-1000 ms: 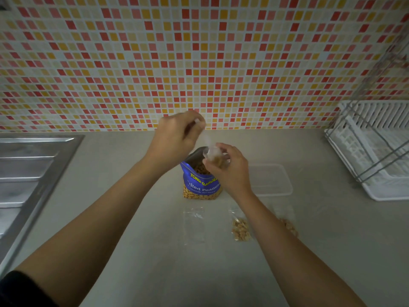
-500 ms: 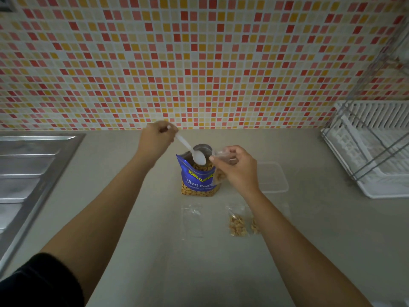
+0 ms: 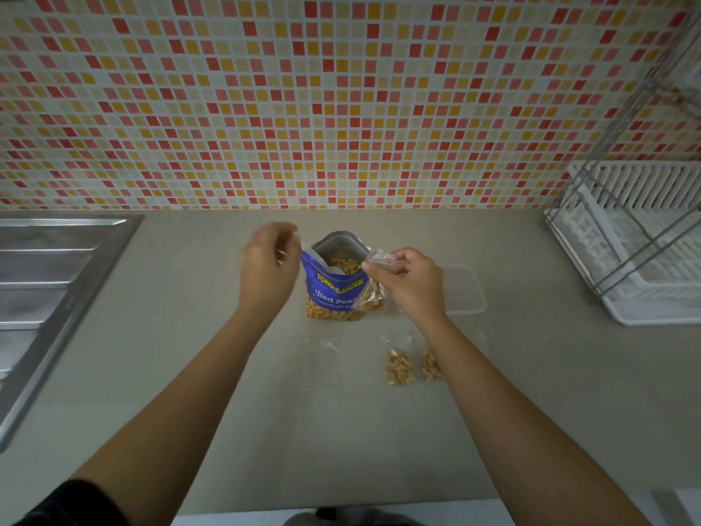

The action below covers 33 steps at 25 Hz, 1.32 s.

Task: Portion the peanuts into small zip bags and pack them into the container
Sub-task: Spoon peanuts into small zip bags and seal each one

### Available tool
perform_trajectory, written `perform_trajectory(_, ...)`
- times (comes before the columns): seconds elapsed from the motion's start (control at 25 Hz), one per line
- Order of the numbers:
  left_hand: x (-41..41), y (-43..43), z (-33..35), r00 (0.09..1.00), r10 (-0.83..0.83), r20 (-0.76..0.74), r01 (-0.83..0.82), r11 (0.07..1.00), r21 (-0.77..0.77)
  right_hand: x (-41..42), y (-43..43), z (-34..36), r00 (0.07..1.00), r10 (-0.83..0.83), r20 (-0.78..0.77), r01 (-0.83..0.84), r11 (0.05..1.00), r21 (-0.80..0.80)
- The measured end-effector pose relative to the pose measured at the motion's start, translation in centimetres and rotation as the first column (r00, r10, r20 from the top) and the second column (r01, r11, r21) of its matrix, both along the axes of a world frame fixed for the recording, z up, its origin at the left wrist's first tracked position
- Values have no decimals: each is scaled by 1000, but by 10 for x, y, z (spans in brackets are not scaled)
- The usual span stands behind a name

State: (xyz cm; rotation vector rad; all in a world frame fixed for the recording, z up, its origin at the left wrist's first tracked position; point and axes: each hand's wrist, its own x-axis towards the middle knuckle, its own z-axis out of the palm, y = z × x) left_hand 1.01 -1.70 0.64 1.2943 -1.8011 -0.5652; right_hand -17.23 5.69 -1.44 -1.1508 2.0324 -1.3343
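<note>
Right hand (image 3: 413,284): thumb and fingertips pinch the mouth of a small zip bag (image 3: 373,294). The bag hangs partly filled and touches the right side of the peanut pack (image 3: 333,290).

Left hand (image 3: 271,267): just beside the pack's left edge, fingers curled, blurred. We cannot tell whether it grips anything.

The pack stands open on the desk (image 3: 189,336), nearer the back edge, with peanuts showing in its mouth. The clear container (image 3: 464,290) lies just right of our right hand. Toward the front edge lie a filled bag (image 3: 398,366), a second filled bag (image 3: 430,364) touching or nearly touching it, and an empty bag (image 3: 322,362) to their left.

Handling, as we judge it:
- The zip bag is thin, slick film. It is limp, and all its weight sits low in the nuts.
- Hold it at the stiffer zip strip. Gripped lower, the film would crumple and the mouth would close.
- The load is light, but the mouth is open, so tilting would spill nuts. Keep it upright until sealed.
- The pack is floppy and top-open, and a knock at its rim could tip it. Steady it low on the body.
</note>
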Motion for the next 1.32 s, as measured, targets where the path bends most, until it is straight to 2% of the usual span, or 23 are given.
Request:
perform_trajectory(0.04,-2,18,-7,997,-78,-23,79,997,19,2,-1,-1,1000,4,9,-4,1000,1)
perform_trajectory(0.12,-8,45,-27,979,-177,-104,197,952,235,6,-2,-1,1000,13,29,-13,1000,-5)
perform_trajectory(0.2,-17,57,-44,955,-197,-220,279,847,453,9,-1,-2,998,23,58,-24,1000,5)
perform_trajectory(0.24,-21,60,-51,941,-187,-281,312,800,512,10,1,-4,996,36,78,-38,999,25)
perform_trajectory(0.32,-29,63,-60,897,-117,-427,367,736,569,11,5,-10,984,94,151,-105,992,72)
perform_trajectory(0.4,-33,67,-65,835,-36,-549,423,680,598,7,12,-17,943,158,291,-191,978,86)
perform_trajectory(0.52,-32,69,-74,774,22,-632,500,592,632,-4,30,-30,855,190,482,-288,948,138)
perform_trajectory(0.6,-31,70,-81,789,-1,-615,518,540,663,-5,45,-43,818,184,545,-324,930,172)
perform_trajectory(0.76,-34,78,-100,838,-57,-543,494,502,710,2,58,-71,853,99,513,-227,954,193)
perform_trajectory(0.92,-35,87,-120,882,-29,-470,413,528,742,8,66,-98,923,28,384,-132,960,246)
perform_trajectory(1.04,-38,97,-132,906,93,-412,301,544,784,12,69,-115,962,-13,272,-62,963,263)
perform_trajectory(1.12,-40,101,-135,953,93,-288,182,586,790,14,69,-123,980,-31,198,-26,960,280)
perform_trajectory(1.2,-42,103,-138,996,-29,-90,86,683,726,15,68,-127,995,2,99,-33,951,307)
perform_trajectory(1.32,-46,105,-141,991,-132,35,83,785,614,20,67,-130,993,115,-9,-105,932,346)
